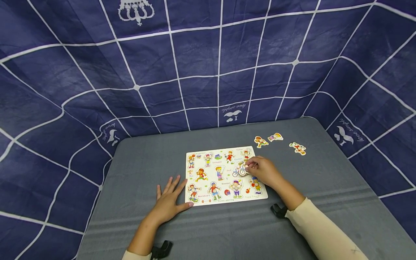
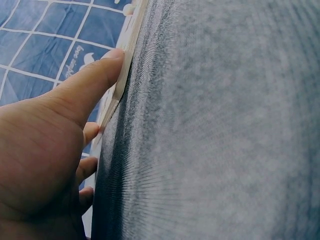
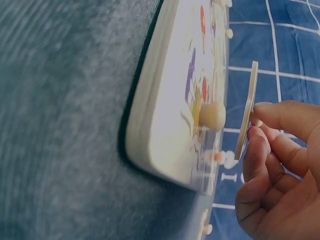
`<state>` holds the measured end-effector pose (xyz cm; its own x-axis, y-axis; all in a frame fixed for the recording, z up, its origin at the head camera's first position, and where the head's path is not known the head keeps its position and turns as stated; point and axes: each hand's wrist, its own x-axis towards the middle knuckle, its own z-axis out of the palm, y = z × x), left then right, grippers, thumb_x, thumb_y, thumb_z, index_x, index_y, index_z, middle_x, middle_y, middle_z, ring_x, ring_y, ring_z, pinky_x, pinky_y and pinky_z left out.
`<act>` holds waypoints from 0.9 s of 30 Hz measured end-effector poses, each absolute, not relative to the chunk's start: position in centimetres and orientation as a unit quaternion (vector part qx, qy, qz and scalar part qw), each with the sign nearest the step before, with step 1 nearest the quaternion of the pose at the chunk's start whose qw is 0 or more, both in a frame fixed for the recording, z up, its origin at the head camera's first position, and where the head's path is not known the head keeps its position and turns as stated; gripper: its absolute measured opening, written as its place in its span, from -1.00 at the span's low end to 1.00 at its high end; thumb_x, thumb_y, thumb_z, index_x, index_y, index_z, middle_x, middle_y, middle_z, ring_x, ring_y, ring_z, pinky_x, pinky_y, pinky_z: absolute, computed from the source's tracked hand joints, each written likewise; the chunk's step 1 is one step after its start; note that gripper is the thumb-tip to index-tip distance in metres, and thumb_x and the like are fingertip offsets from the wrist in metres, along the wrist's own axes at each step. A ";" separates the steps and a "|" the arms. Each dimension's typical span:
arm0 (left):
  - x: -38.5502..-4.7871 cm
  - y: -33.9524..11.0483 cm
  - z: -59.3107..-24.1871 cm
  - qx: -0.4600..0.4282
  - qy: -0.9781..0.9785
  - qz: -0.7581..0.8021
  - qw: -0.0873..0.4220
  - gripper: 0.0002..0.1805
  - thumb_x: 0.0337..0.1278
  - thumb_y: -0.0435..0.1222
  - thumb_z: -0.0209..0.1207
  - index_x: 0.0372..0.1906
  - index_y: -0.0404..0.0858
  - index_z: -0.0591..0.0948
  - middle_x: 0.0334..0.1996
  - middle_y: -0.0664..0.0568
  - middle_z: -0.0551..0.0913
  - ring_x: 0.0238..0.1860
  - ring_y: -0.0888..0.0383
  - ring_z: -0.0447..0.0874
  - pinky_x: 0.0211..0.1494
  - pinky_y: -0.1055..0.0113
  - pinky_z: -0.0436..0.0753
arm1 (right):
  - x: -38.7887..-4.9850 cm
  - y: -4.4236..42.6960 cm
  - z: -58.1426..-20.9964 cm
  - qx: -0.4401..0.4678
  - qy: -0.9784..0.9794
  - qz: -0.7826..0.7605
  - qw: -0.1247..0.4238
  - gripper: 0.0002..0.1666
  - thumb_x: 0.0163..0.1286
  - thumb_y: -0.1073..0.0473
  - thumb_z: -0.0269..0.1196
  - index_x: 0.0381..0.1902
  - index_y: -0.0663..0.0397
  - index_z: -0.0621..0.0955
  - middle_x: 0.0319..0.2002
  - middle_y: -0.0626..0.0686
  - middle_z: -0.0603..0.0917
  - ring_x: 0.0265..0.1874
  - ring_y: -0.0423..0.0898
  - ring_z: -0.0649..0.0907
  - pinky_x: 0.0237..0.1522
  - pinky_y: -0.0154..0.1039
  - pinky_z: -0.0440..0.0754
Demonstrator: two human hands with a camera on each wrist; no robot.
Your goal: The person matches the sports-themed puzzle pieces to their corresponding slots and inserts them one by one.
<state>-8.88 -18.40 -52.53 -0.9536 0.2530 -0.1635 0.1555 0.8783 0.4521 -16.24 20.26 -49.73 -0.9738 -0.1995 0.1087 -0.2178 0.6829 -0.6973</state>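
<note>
On the grey table lies a puzzle board printed with sports figures. My right hand pinches a flat cyclist puzzle piece over the board's right part. In the right wrist view the piece appears edge-on, held between thumb and fingers and apart from the board. Another piece's round knob stands up from the board there. My left hand rests with fingers spread at the board's left edge. Its thumb touches the edge near the front corner.
Beyond the board's right back corner lie three loose puzzle pieces: a running figure, one with yellow and a red-and-white one. A dark blue curtain with white lines surrounds the table at the back and sides.
</note>
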 end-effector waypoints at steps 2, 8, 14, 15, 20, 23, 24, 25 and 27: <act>-8.9 -18.4 -52.5 0.106 0.963 0.224 0.110 0.07 0.02 0.35 0.29 0.60 0.08 0.19 0.65 -0.07 0.01 0.66 -0.21 -0.24 0.48 -0.50 -0.39 | -16.3 20.0 -49.7 0.121 -0.919 0.376 0.009 -0.90 0.25 0.29 0.41 -0.27 0.17 0.73 -0.39 -0.01 0.63 -0.45 -0.25 0.52 -0.38 -0.42 0.48; -8.9 -18.5 -52.5 0.106 0.962 0.224 0.111 0.06 0.02 0.34 0.30 0.60 0.08 0.19 0.65 -0.07 0.00 0.66 -0.21 -0.23 0.48 -0.51 -0.38 | -16.7 19.3 -49.9 0.126 -0.925 0.357 -0.006 -0.92 0.26 0.27 0.41 -0.28 0.12 0.74 -0.40 -0.04 0.63 -0.43 -0.25 0.52 -0.35 -0.40 0.48; -8.8 -18.4 -52.4 0.105 0.962 0.227 0.111 0.07 0.02 0.34 0.31 0.60 0.08 0.19 0.65 -0.07 0.01 0.66 -0.21 -0.23 0.48 -0.50 -0.39 | -17.1 18.8 -50.1 0.138 -0.930 0.339 -0.016 -0.92 0.23 0.26 0.41 -0.32 0.13 0.71 -0.42 -0.05 0.62 -0.44 -0.26 0.52 -0.36 -0.39 0.46; -8.8 -18.4 -52.5 0.105 0.962 0.227 0.111 0.07 0.02 0.34 0.30 0.60 0.08 0.19 0.65 -0.07 0.01 0.66 -0.21 -0.23 0.48 -0.50 -0.39 | -17.2 18.7 -50.1 0.139 -0.931 0.337 -0.018 -0.92 0.23 0.26 0.41 -0.32 0.13 0.71 -0.42 -0.05 0.62 -0.44 -0.26 0.52 -0.36 -0.39 0.46; -8.8 -18.5 -52.6 0.106 0.962 0.227 0.112 0.07 0.02 0.36 0.29 0.61 0.09 0.18 0.65 -0.06 0.00 0.67 -0.21 -0.24 0.49 -0.49 -0.39 | -17.4 18.5 -50.3 0.140 -0.933 0.329 -0.029 -0.93 0.24 0.24 0.42 -0.36 0.08 0.69 -0.43 -0.06 0.60 -0.46 -0.26 0.50 -0.37 -0.40 0.43; -8.8 -18.5 -52.6 0.107 0.961 0.228 0.112 0.07 0.02 0.36 0.28 0.61 0.09 0.17 0.65 -0.06 0.00 0.67 -0.21 -0.25 0.49 -0.49 -0.40 | -17.6 18.4 -50.5 0.142 -0.934 0.325 -0.034 -0.92 0.24 0.23 0.42 -0.38 0.04 0.68 -0.44 -0.07 0.60 -0.46 -0.26 0.50 -0.38 -0.39 0.42; -8.8 -18.5 -52.6 0.107 0.961 0.228 0.112 0.07 0.02 0.36 0.28 0.61 0.09 0.17 0.65 -0.06 0.00 0.67 -0.21 -0.25 0.49 -0.49 -0.40 | -17.6 18.3 -50.5 0.143 -0.934 0.324 -0.035 -0.92 0.25 0.23 0.42 -0.39 0.03 0.68 -0.45 -0.07 0.60 -0.46 -0.26 0.50 -0.37 -0.39 0.42; -8.8 -18.5 -52.6 0.107 0.961 0.228 0.112 0.07 0.02 0.35 0.28 0.61 0.08 0.17 0.65 -0.06 0.00 0.67 -0.21 -0.25 0.49 -0.49 -0.40 | -17.6 18.2 -50.5 0.143 -0.935 0.324 -0.037 -0.91 0.25 0.23 0.42 -0.40 0.02 0.67 -0.45 -0.08 0.59 -0.45 -0.25 0.50 -0.36 -0.39 0.42; -8.8 -18.5 -52.7 0.107 0.962 0.226 0.109 0.07 0.02 0.35 0.29 0.61 0.08 0.18 0.65 -0.07 0.00 0.67 -0.21 -0.24 0.49 -0.49 -0.40 | -17.7 18.1 -50.6 0.142 -0.935 0.322 -0.041 -0.90 0.26 0.22 0.42 -0.40 0.00 0.67 -0.45 -0.09 0.59 -0.45 -0.25 0.50 -0.36 -0.38 0.42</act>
<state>-8.83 -18.49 -52.67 -0.9532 0.2552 -0.1619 0.1562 0.8746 0.4590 -17.69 18.12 -50.58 -0.9565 -0.2915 0.0135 -0.2381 0.7530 -0.6135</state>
